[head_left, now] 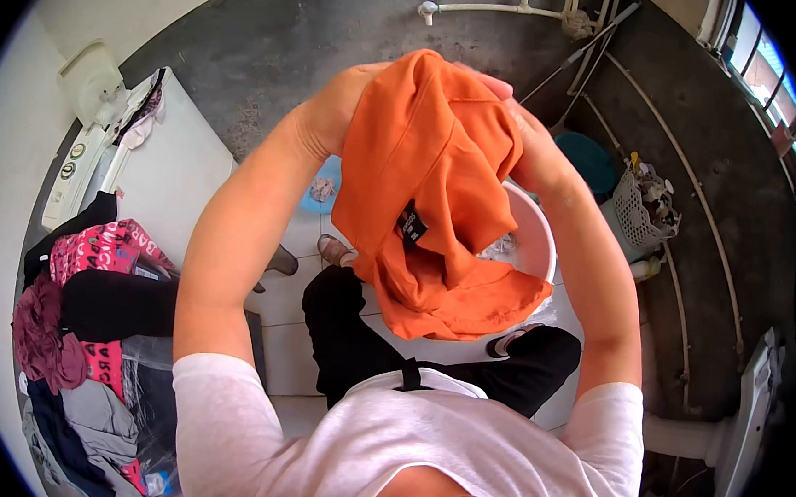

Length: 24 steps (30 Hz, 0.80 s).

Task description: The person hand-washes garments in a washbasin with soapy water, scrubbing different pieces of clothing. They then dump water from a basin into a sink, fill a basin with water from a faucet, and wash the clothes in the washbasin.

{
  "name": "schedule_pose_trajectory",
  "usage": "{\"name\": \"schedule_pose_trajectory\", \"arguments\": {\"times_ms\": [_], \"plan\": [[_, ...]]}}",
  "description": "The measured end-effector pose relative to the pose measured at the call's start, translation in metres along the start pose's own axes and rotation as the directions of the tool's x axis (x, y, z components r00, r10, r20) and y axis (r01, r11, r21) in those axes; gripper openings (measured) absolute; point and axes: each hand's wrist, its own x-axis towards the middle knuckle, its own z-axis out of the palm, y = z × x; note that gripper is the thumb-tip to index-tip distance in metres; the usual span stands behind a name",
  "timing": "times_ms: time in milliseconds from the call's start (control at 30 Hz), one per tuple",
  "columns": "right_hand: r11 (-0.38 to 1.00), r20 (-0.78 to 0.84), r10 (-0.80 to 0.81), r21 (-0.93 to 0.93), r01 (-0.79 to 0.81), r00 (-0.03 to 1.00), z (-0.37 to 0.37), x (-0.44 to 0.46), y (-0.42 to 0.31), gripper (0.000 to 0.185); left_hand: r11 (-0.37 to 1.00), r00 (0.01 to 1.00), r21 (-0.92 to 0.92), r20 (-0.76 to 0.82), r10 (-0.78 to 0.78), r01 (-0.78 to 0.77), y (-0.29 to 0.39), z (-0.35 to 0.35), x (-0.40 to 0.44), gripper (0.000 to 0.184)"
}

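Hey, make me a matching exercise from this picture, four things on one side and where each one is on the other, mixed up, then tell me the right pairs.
Things:
1. Orange garment
2. Tap
3. Maroon cloth
4. Lattice basket

Places:
A. Among the heaped clothes at the left of the picture
B. At the right of the picture, with small items inside
C. Held up by the left hand and right hand
D. At the end of a white pipe at the back

Right pairs: 1-C, 2-D, 3-A, 4-B.
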Motion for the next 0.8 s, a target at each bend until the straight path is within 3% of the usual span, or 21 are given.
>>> {"name": "schedule_pose_trajectory", "arguments": {"times_ms": [67,100,133,167,200,267,333,367,400,500,567,600,633,667,767,800], "plan": [[0.979,-0.011,0.168,-0.119,-0.169,0.986,0.008,-0.009,0.001,0.042,0.996,0.979,-0.087,0.203,-0.010,0.029,-0.003,0.002,0.004,0.049],[0.977,-0.013,0.170,-0.125,-0.170,0.985,0.007,-0.014,0.003,0.042,1.000,0.977,-0.015,0.211,0.018,-0.015,-0.010,-0.003,0.002,0.049],[0.983,-0.055,0.183,0.016,-0.183,0.982,0.002,-0.019,0.008,0.036,0.997,0.975,0.057,0.218,0.046,-0.060,-0.017,-0.009,-0.001,0.048],[0.969,-0.095,0.204,0.160,-0.187,0.974,-0.002,-0.023,0.011,0.031,0.990,0.992,-0.127,0.121,-0.038,0.053,-0.028,-0.016,-0.005,0.043],[0.968,-0.098,0.208,0.162,-0.191,0.973,-0.006,-0.026,0.011,0.031,0.936,0.989,-0.318,0.042,-0.143,0.149,-0.040,-0.023,-0.010,0.042],[0.903,-0.019,0.111,0.418,-0.093,0.994,-0.016,-0.031,0.009,0.026,0.939,0.989,-0.315,-0.010,-0.148,0.137,-0.060,-0.023,-0.020,0.041],[0.924,-0.177,0.040,0.382,0.031,0.983,-0.028,-0.034,0.005,0.023,0.876,0.989,-0.460,0.025,-0.149,0.144,-0.074,-0.006,-0.032,0.041],[0.923,-0.258,-0.012,0.370,0.110,0.966,-0.032,-0.035,-0.001,0.023,0.638,0.911,-0.676,0.126,-0.392,0.368,-0.081,-0.001,-0.037,0.045],[0.917,-0.337,-0.065,0.351,0.190,0.939,-0.037,-0.036,-0.006,0.023,0.634,0.910,-0.679,0.130,-0.393,0.371,-0.095,0.006,-0.047,0.045],[0.915,-0.388,-0.181,0.269,0.299,0.904,-0.082,-0.038,-0.013,0.020,0.658,0.888,-0.633,0.107,-0.447,0.408,-0.125,0.014,-0.070,0.050],[0.896,-0.531,-0.235,0.207,0.394,0.814,-0.097,-0.043,-0.021,0.018,0.843,0.864,-0.188,0.132,-0.486,0.503,-0.126,0.012,-0.081,0.049],[0.884,-0.568,-0.263,0.182,0.430,0.780,-0.106,-0.046,-0.025,0.017,0.841,0.863,-0.197,0.139,-0.485,0.504,-0.127,0.008,-0.085,0.049],[0.878,-0.612,-0.222,0.213,0.429,0.759,-0.125,-0.051,-0.027,0.018,0.810,0.817,-0.113,0.053,-0.574,0.576,-0.126,0.002,-0.088,0.047],[0.881,-0.554,-0.297,0.155,0.447,0.778,-0.132,-0.057,-0.032,0.019,0.762,0.760,-0.034,-0.042,-0.648,0.647,-0.123,-0.003,-0.090,0.045],[0.922,-0.608,-0.249,0.089,0.376,0.754,-0.137,-0.065,-0.032,0.020,0.821,0.802,-0.041,-0.194,-0.565,0.569,-0.092,-0.023,-0.090,0.040],[0.941,-0.678,-0.245,0.004,0.337,0.693,-0.129,-0.066,-0.030,0.020,0.853,0.821,-0.040,-0.250,-0.513,0.521,-0.084,-0.031,-0.089,0.039]]}}
